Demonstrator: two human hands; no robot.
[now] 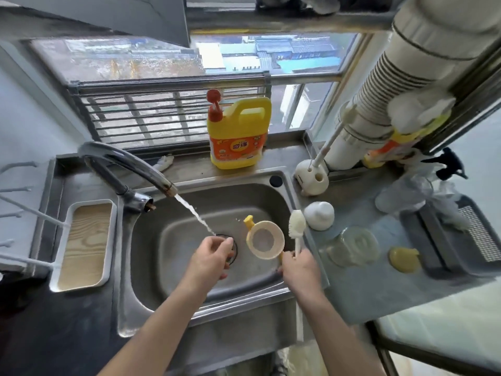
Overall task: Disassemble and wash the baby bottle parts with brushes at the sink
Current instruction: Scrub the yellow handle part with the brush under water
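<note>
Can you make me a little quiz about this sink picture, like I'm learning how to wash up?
1. True or false: water is running from the tap into the sink.
2. What is the right hand holding? A. a sponge B. the brush C. a spoon
3. Fill in the colour: the detergent bottle on the ledge behind the sink is mostly ____.

Key: 1. true; 2. B; 3. yellow
</note>
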